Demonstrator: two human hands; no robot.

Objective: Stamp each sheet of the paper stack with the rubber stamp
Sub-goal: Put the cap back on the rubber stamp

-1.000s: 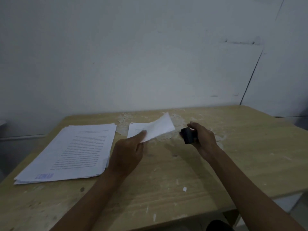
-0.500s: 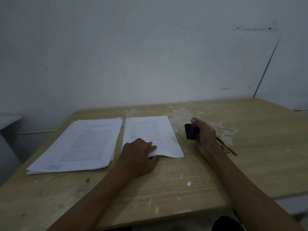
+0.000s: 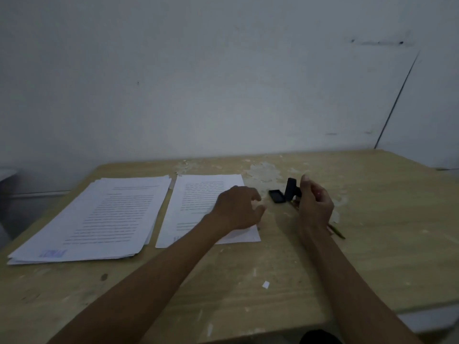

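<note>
Worn wooden table (image 3: pixel 248 306), pale grain, flaked patches. Left hand (image 3: pixel 237 209) hovers over right edge of single printed sheet (image 3: pixel 198 194), fingers loosely curled, holding nothing. Sheet lies flat, long axis running away from viewer. Right hand (image 3: pixel 314 204) grips black rubber stamp (image 3: pixel 291 189), upright, tilted slightly; black cap (image 3: pixel 276 196) beside it. Paper stack (image 3: pixel 104 214) left, blue stamp mark at near corner.

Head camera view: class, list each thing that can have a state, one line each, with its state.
Black rubber stamp: upright, held by the right hand.
Black stamp cap: off, lying on the wooden table.
Single printed sheet: flat, under the left hand.
White paper stack: flat, top sheet stamped blue.
Pencil: lying flat.
</note>
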